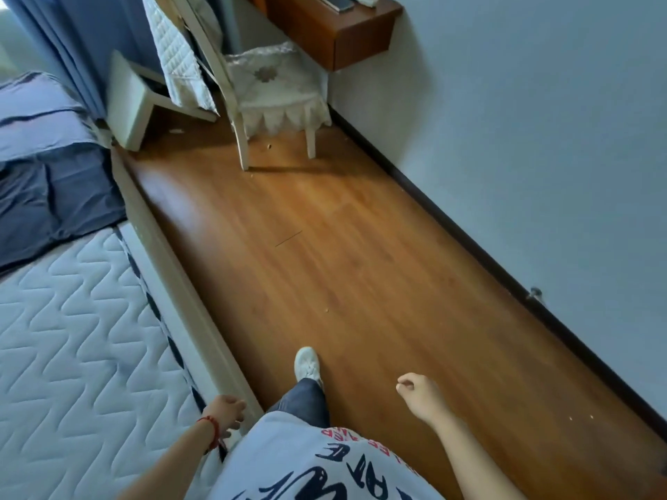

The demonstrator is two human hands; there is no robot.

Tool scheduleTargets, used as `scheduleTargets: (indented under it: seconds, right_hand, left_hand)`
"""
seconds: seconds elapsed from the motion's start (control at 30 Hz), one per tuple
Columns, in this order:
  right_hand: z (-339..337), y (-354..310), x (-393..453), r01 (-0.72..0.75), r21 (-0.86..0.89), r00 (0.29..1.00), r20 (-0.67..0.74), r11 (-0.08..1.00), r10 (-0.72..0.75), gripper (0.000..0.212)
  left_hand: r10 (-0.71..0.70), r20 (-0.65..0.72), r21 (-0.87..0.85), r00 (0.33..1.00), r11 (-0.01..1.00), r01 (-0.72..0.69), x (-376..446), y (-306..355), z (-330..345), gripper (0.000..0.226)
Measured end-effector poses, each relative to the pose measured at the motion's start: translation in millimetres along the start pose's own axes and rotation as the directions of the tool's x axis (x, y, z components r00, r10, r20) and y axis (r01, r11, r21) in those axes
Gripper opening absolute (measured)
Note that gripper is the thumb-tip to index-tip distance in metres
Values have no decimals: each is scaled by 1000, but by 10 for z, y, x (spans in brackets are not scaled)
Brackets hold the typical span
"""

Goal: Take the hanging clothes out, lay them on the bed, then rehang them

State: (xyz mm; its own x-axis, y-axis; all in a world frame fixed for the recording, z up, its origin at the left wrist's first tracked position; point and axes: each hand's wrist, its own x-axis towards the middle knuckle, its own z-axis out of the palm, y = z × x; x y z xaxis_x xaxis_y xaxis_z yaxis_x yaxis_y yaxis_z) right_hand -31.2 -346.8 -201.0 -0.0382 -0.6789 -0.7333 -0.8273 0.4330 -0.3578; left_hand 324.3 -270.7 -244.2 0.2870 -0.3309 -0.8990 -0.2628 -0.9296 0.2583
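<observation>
With no clothes in view, the left hand (225, 413) and right hand (420, 395) hang loosely curled and empty beside the bed (72, 319); soft, light garments are probably best gripped at the hanger.

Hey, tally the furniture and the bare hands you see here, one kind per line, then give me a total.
White wooden chair with lace seat cover: 1
Bed with white quilted mattress: 1
Brown wooden wall-mounted desk: 1
White bedside table: 1
Bare hands, both empty: left hand, right hand: 2
Total: 6
</observation>
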Motion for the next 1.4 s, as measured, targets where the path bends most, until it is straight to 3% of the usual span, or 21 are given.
scheduleTargets:
  seconds: [0.2,0.43,0.57,0.67,0.77,0.83,0.93,1.1,1.23,1.4]
  right_hand:
    - [-470,-896,853,24,-74,999,-22,997,-26,25]
    - [-920,-1989,1757,92,-87,996,25,992,-90,14]
    - [-1101,-2633,2427,136,-103,989,71,985,-129,27]
    - [-1216,-3220,3018,181,-106,978,122,978,-167,14]
    - [-1399,-3873,3521,234,-135,960,190,963,-206,10]
    - [-1520,-4390,3762,286,-184,943,230,941,-242,19]
    - [-1609,-5243,4135,385,-262,905,296,885,-306,33]
    - [-1450,-6576,4504,495,-266,844,372,827,-385,21]
    - [-1128,-7530,4674,552,-235,798,429,800,-424,12]
    - [-703,-8493,4969,543,-237,800,438,805,-411,12]
  left_hand:
    - [47,-104,-25,993,998,-50,461,1021,-564,27]
    - [128,-139,-233,982,960,-158,759,2080,-1308,18]
    - [-2,-129,-391,992,919,-49,1077,2309,-1548,21]
    - [-119,-138,-459,983,888,43,1343,2427,-1702,25]
    - [-246,-202,-544,948,833,101,1469,2622,-1867,23]
    - [-303,-250,-604,920,791,97,1498,2815,-2029,19]
    - [-318,-296,-657,901,752,49,1599,3168,-2406,16]
    - [-341,-319,-783,884,620,-43,1864,3608,-3013,15]
    - [-395,-272,-840,877,543,-16,2287,3676,-3526,16]
    - [-444,-193,-884,875,466,41,2817,3672,-4386,20]
